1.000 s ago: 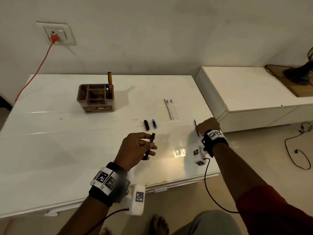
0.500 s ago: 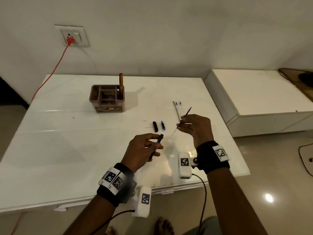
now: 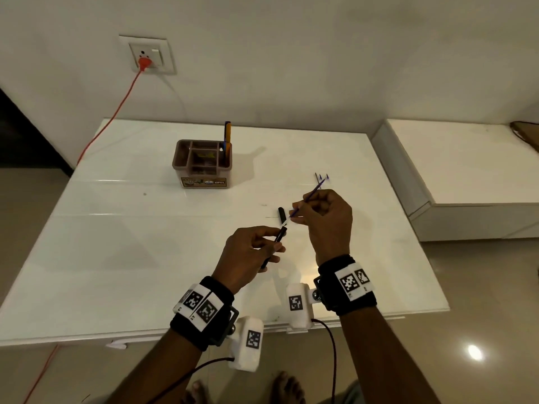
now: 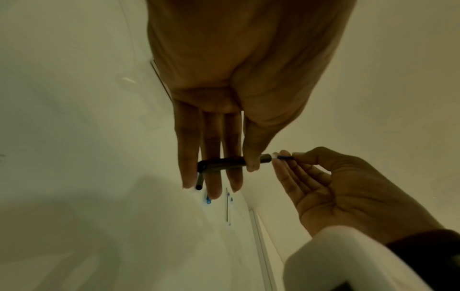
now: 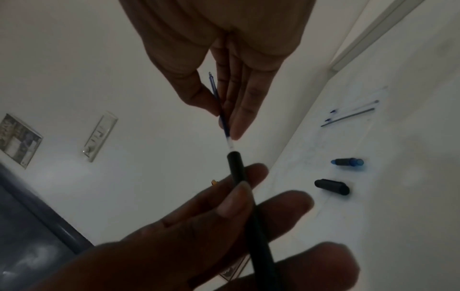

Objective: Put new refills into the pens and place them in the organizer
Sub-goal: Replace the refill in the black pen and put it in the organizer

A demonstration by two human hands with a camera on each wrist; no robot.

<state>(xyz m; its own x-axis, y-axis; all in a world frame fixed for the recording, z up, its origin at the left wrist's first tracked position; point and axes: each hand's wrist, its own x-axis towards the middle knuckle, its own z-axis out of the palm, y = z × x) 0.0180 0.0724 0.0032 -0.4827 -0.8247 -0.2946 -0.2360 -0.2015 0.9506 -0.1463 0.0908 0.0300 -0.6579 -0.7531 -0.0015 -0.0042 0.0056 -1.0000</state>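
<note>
My left hand [image 3: 253,252] grips a black pen barrel [image 3: 280,236] above the white table [image 3: 116,258], its open end up and to the right. My right hand [image 3: 323,217] pinches a blue refill [image 3: 309,199] between thumb and fingers. The refill's clear back end meets the barrel's mouth [image 5: 232,152]. In the left wrist view the barrel [image 4: 229,162] lies across my fingers under the thumb. A brown organizer [image 3: 202,163] stands at the back with an orange pen [image 3: 227,135] upright in it.
A black cap [image 3: 281,214] and a blue cap [image 5: 347,162] lie on the table just beyond my hands. Several refills [image 3: 320,179] lie further right. A low white cabinet [image 3: 466,176] adjoins the table's right side. An orange cord [image 3: 116,106] runs from the wall socket.
My right hand lifted the blue refill from the table's right edge and carried it left to the barrel's mouth. The left hand kept holding the barrel in place.
</note>
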